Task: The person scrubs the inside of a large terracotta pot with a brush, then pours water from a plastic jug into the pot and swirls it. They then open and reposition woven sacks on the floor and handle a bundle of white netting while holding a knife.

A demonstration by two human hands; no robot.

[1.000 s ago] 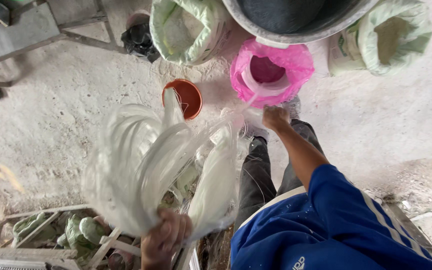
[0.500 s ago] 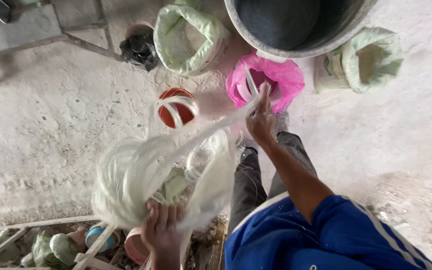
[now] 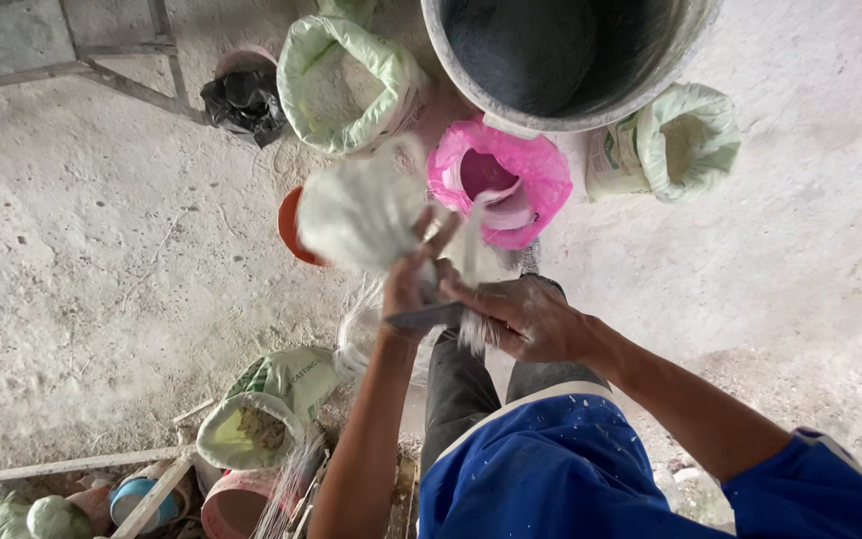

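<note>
Head view, looking down. We hold a bundle (image 3: pixel 361 215) of pale white fibre between both hands, above a concrete floor (image 3: pixel 102 260). The left hand (image 3: pixel 413 284) is raised, fingers curled shut around the bundle's lower end, so that the fluffy mass stands above the fist and partly hides an orange bowl (image 3: pixel 291 228) behind it. The right hand (image 3: pixel 526 317) lies just beside the left, touching it, its fingers closed on a thin strand (image 3: pixel 471 250) that runs up toward the pink-lined pail (image 3: pixel 499 180). A dark flat piece sits between the two hands; we cannot tell what it is.

We judge the step in hand to be the gathering of loose fibre into a compact wad. The next move appears to call for a firm left grip while the right draws or tucks the trailing strand, kept clear of the pail's rim.

Around us stand a large grey tub (image 3: pixel 571 60), two green sacks (image 3: pixel 351 85) (image 3: pixel 675 145) of pale powder, and a third sack (image 3: pixel 261 414) lower left.
</note>
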